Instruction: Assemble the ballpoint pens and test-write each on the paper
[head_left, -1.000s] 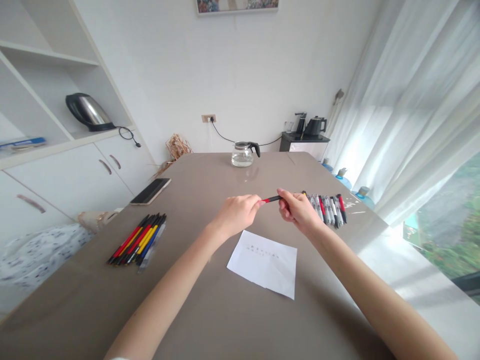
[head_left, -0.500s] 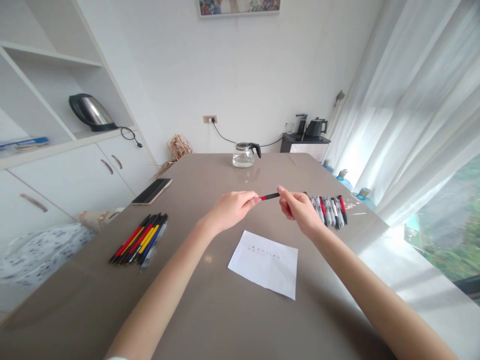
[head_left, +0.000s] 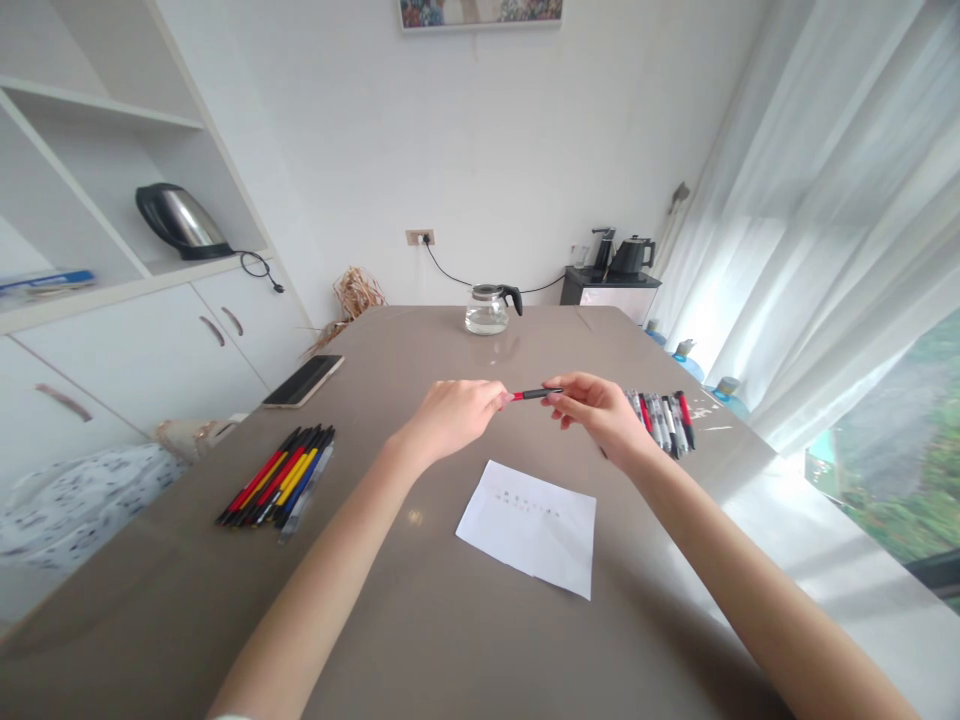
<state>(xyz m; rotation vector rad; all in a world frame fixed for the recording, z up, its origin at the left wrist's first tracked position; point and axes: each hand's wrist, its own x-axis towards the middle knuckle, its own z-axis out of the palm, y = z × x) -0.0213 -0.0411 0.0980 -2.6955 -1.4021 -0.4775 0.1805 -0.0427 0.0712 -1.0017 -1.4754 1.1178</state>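
A red and black pen [head_left: 535,394] is held level above the brown table [head_left: 420,630], one end in each hand. My left hand [head_left: 454,413] pinches its red end with closed fingers. My right hand [head_left: 596,410] grips the black end between fingertips. A white sheet of paper [head_left: 529,525] with a line of small writing lies on the table just below the hands. To the right of my right hand lies a row of several pens [head_left: 664,420], white, red and black.
A bundle of several red, yellow, blue and black pens [head_left: 281,478] lies at the left. A black phone [head_left: 304,381] is farther back left. A glass coffee pot [head_left: 487,308] stands at the far edge. White cabinets with a kettle [head_left: 178,222] line the left; curtains hang right.
Both hands have risen slightly and drawn apart a little. The pen has tipped from slanted to nearly level, and the right hand's grip has slid toward the pen's end.
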